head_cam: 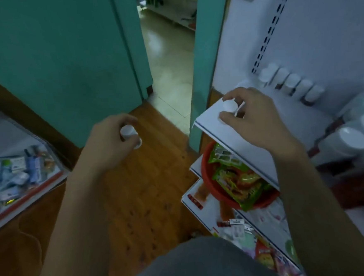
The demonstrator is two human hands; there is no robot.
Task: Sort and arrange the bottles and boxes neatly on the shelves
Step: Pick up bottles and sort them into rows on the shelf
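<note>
White small bottle (230, 106) pinched in right hand (249, 113), centre-right of frame, at front corner of top white shelf (237, 140). Left hand (110, 140) grips second white bottle (130, 135) mid-frame, over wooden floor (154, 183). Row of white bottles (291, 82) along shelf back, upper right. Red basin (219, 191) with green packets on shelf below.

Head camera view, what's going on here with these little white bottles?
A person is stocking a white shelf. The right hand grips a white bottle at its front corner, while the left hand holds a second bottle over the wooden floor. A row of similar bottles stands along the shelf's back.
</note>
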